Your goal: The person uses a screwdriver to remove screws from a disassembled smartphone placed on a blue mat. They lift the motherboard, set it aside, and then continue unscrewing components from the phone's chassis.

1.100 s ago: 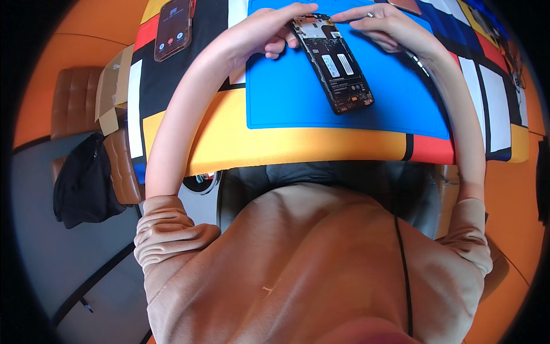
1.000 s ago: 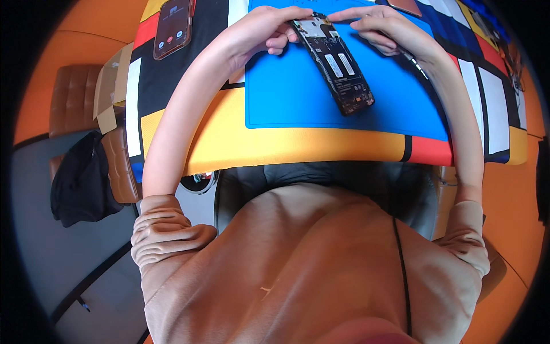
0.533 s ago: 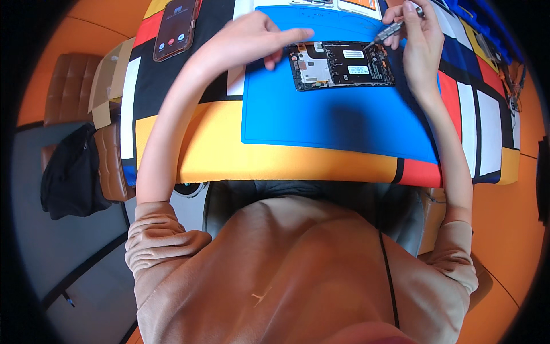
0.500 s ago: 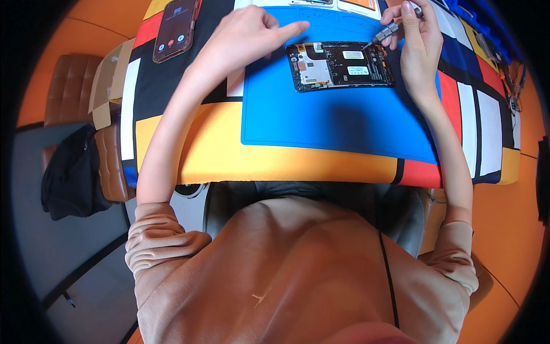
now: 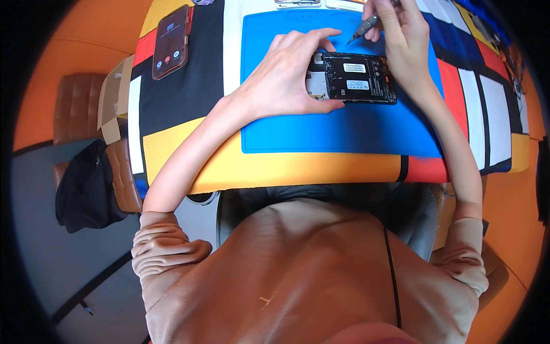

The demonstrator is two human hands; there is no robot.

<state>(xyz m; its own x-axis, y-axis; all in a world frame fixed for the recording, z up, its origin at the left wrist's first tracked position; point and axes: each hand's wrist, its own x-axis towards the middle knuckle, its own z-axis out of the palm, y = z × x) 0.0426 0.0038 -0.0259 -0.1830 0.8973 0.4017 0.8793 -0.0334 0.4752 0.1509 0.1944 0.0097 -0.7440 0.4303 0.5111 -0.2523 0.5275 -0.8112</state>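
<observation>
An opened phone (image 5: 375,79), its black inner side and pale labels facing up, lies on the blue mat (image 5: 298,135). My left hand (image 5: 281,74) grips its left end, the thumb along the near edge and the fingers at the far edge. That end is partly hidden by the hand. In my right hand (image 5: 405,49) is a dark grey precision screwdriver (image 5: 365,27), slanting down to the left. Its tip appears just beyond the phone's far edge, apart from it. The right wrist is close to the phone's right end.
Another phone (image 5: 172,43) with a lit screen lies at the left of the patterned tablecloth (image 5: 200,137). At the mat's far edge are a shallow case (image 5: 298,3) and a white-edged object (image 5: 342,4). A cardboard box (image 5: 116,97) stands beyond the table's left side.
My left hand has come down to the right and closed round the phone's left end. The screwdriver has lifted off the phone's right part and moved left, past the far edge.
</observation>
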